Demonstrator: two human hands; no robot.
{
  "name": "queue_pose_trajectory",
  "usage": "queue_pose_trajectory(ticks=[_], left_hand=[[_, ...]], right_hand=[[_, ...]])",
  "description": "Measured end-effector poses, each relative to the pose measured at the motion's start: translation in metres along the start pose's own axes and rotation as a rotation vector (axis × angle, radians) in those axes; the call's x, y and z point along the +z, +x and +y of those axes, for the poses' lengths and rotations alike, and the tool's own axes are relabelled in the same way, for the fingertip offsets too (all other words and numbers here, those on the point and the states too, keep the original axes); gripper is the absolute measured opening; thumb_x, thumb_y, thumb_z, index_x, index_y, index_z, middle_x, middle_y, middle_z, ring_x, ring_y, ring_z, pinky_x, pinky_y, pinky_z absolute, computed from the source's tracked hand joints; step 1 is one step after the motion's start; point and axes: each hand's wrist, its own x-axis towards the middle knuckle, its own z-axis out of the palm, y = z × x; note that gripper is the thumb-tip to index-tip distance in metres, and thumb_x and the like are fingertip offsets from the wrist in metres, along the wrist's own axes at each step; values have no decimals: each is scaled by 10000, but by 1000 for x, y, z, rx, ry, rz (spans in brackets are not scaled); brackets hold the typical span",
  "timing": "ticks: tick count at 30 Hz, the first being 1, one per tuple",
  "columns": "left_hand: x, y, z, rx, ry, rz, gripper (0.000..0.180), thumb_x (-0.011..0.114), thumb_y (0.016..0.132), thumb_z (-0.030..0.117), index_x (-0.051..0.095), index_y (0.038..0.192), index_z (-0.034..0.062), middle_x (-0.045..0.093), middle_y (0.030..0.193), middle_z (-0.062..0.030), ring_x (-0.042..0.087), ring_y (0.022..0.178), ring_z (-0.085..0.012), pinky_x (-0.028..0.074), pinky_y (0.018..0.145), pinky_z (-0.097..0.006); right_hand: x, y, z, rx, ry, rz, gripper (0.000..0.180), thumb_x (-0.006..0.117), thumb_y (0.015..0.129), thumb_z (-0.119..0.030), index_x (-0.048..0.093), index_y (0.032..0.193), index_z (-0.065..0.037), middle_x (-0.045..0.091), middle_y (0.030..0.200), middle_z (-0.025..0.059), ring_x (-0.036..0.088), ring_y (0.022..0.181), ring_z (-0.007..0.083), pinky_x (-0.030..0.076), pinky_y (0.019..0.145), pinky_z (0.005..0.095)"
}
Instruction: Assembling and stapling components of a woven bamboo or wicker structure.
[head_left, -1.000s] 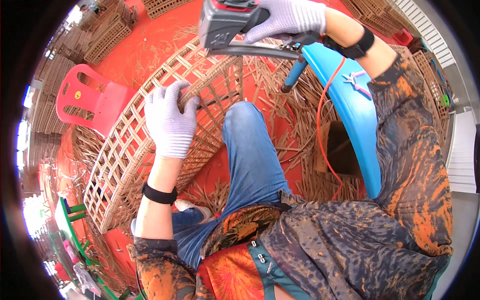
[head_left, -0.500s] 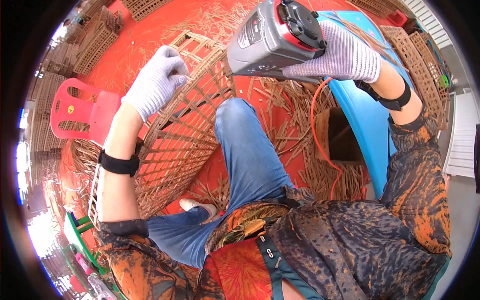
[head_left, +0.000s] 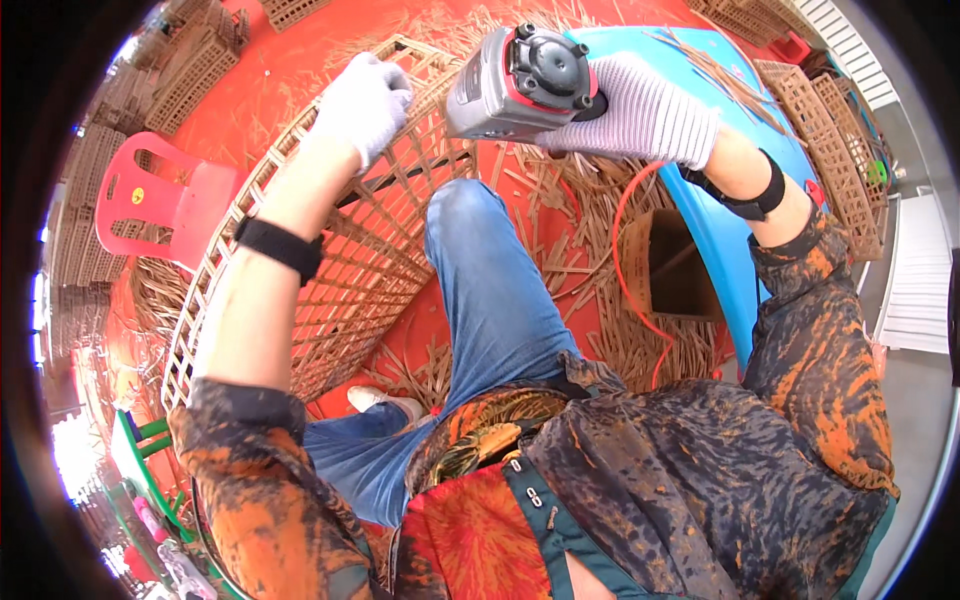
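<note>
My right hand [head_left: 645,112], in a white ribbed glove, is wrapped round the handle of a grey-and-black air stapler [head_left: 500,95]. The tool's front end is over the far corner of a brown woven basket [head_left: 365,265]; whether it touches the basket is hidden. The basket is tilted against the left of my bent knee. My left hand [head_left: 362,108], also gloved, lies on the basket's upper rim with its fingers curled. Its fingertips are partly hidden, and it appears to grip the rim.
A red air hose [head_left: 622,235] hangs beside a blue table [head_left: 715,240] on the right. Beneath the table's edge is an open cardboard box [head_left: 640,265]. A red plastic chair [head_left: 185,215] stands at left. Loose strips [head_left: 540,215] litter the red floor; stacked baskets [head_left: 190,75] stand behind.
My left hand has moved right and farther along the rim. The air stapler has shifted left and turned more upright in my right hand, toward the basket's far corner.
</note>
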Motion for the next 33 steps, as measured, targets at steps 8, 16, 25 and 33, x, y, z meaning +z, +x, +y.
queue_pose_trajectory(ticks=[8,16,25,33], left_hand=[[-63,-41,-35,-206,-372,-123,284,668,925,178,685,1166,29,710,1089,-51,625,1024,-117,486,925,-285],[-91,-185,-44,-308,138,155,355,727,876,178,652,1203,61,623,1171,-142,592,1136,-288,450,1001,-378],[-110,-310,-114,-516,537,319,352,615,970,262,645,1234,31,629,1235,-201,601,1155,-364,473,998,-447],[-126,-324,-116,-807,624,304,385,584,982,386,688,1240,119,661,1228,-161,651,1086,-329,500,940,-443]], right_hand=[[3,-10,5,-83,-59,92,403,791,865,-326,688,1157,-68,745,912,76,705,795,181,571,770,339],[14,-18,10,11,-188,108,376,759,872,-328,671,1165,-109,726,916,156,715,844,336,569,754,375],[23,-49,52,-6,-418,255,471,764,807,-278,618,1242,-173,717,968,130,708,843,335,575,747,405],[5,-139,167,764,-499,171,408,642,885,-402,637,1193,-134,712,1012,185,688,948,386,536,834,497]])
